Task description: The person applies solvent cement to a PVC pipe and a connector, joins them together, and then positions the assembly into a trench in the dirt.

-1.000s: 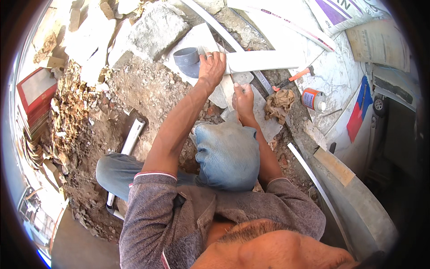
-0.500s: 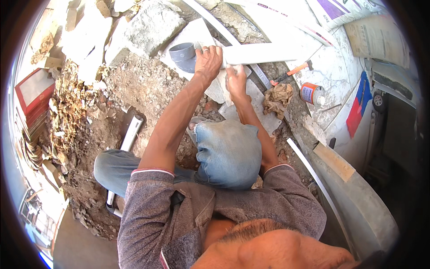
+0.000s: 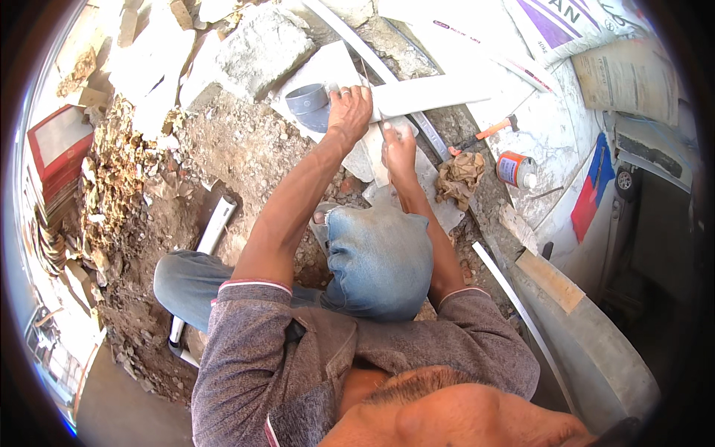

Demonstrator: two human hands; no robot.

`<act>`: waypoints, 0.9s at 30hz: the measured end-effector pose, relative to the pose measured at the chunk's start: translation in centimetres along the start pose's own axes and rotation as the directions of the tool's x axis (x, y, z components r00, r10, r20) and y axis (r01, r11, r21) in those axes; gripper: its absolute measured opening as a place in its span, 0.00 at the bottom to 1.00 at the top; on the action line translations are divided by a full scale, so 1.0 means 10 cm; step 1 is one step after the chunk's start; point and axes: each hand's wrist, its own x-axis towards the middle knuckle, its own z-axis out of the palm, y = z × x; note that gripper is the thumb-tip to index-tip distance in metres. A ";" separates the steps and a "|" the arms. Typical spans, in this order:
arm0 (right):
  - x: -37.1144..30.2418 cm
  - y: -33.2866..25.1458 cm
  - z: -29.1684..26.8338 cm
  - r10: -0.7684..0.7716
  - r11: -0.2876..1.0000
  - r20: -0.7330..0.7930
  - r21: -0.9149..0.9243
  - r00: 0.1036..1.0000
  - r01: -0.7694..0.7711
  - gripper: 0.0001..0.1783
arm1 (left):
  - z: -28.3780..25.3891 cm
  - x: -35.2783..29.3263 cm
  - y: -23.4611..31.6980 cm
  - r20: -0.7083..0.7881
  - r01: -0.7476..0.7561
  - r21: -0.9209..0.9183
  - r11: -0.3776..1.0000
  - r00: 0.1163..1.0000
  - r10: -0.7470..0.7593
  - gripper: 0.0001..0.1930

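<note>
A thick white pipe lies across the work spot, pointing right. Beside its left end sits a grey pipe fitting with an open round mouth. My left hand is closed over the pipe's left end, next to the fitting; it hides where the two meet. Just below the pipe, my right hand is closed with the thumb up near the pipe's underside. Whatever it holds is too small to make out. A thin dark line rises above the pipe, near my left fingers. Pale flat slabs lie beneath.
To the right are crumpled brown paper, an orange-handled hammer and a can with an orange label. A large concrete chunk lies at the upper left. Another white pipe rests on the rubble near my left knee.
My right hand has shifted slightly down and right, a little away from the pipe. My left hand stays over the pipe's end. The view has tilted a little.
</note>
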 end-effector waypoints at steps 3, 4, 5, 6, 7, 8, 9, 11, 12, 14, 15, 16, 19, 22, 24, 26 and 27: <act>0.21 0.19 0.04 -0.149 0.989 -0.069 -0.002 0.986 0.149 0.08 | -0.04 -0.01 0.08 -0.025 -0.040 -0.017 0.999 0.999 0.040 0.22; 0.06 0.29 0.06 -0.095 0.995 -0.061 -0.007 0.994 0.095 0.09 | 0.01 -0.09 0.03 0.003 -0.028 0.001 1.000 1.000 0.028 0.22; -0.02 0.28 0.05 -0.068 0.998 -0.058 -0.008 0.996 0.068 0.11 | -0.01 -0.05 0.01 0.004 -0.020 0.026 0.999 1.000 0.020 0.22; -0.14 0.37 -0.04 -0.072 0.997 -0.029 -0.006 0.997 0.072 0.10 | -0.01 -0.03 -0.04 0.014 -0.014 0.049 0.999 1.000 0.014 0.22; -0.14 0.36 -0.09 -0.019 1.000 -0.020 0.017 1.000 0.020 0.10 | -0.01 -0.03 -0.02 0.036 -0.006 0.018 1.000 0.999 0.006 0.23; -0.11 0.28 -0.08 0.029 0.999 -0.013 0.045 0.999 -0.028 0.10 | -0.02 0.00 -0.04 0.054 -0.002 -0.010 1.000 0.999 0.002 0.23; -0.06 0.19 -0.06 0.077 0.994 -0.004 0.073 0.997 -0.077 0.10 | -0.04 0.01 -0.07 0.072 0.004 -0.037 0.999 0.997 -0.001 0.24; 0.13 0.12 0.05 -0.139 0.990 -0.056 -0.037 0.989 0.137 0.10 | -0.01 0.00 0.00 0.023 -0.033 -0.044 0.999 0.999 0.034 0.22; 0.18 0.13 0.05 -0.185 0.981 -0.075 -0.067 0.980 0.180 0.10 | 0.00 -0.02 0.05 0.016 -0.047 -0.041 0.998 0.999 0.048 0.22; 0.09 0.26 0.08 -0.243 0.969 -0.090 -0.075 0.966 0.236 0.12 | -0.01 0.00 0.02 0.038 -0.037 0.025 0.999 0.999 0.036 0.20; 0.07 0.33 0.00 -0.144 0.985 -0.056 -0.107 0.988 0.138 0.12 | 0.00 0.00 0.01 -0.001 -0.041 0.040 0.998 0.999 0.041 0.20; -0.13 0.24 -0.01 -0.015 0.990 -0.020 -0.143 1.000 0.012 0.12 | 0.06 -0.05 -0.10 0.003 -0.020 0.051 0.999 1.000 0.020 0.20; 0.07 0.17 0.01 -0.042 0.999 -0.048 -0.018 0.998 0.041 0.11 | 0.03 0.02 -0.05 -0.046 -0.018 0.007 1.000 0.999 0.018 0.20; 0.31 0.24 0.15 -0.312 0.948 -0.161 -0.116 0.936 0.296 0.11 | 0.02 -0.01 0.10 0.016 -0.032 -0.009 0.999 0.999 0.032 0.21; 0.04 0.41 0.01 -0.117 0.990 -0.083 -0.089 0.990 0.110 0.12 | -0.02 0.00 -0.02 0.075 -0.005 0.018 1.000 0.997 0.004 0.21; -0.22 0.36 -0.14 0.066 0.989 -0.037 -0.133 0.997 -0.070 0.13 | 0.00 -0.01 -0.06 0.046 0.012 0.031 0.999 0.999 -0.013 0.21; -0.18 0.31 -0.10 0.002 0.994 -0.019 -0.108 1.000 -0.004 0.13 | 0.03 -0.03 -0.07 0.035 0.019 0.035 0.999 0.999 -0.020 0.21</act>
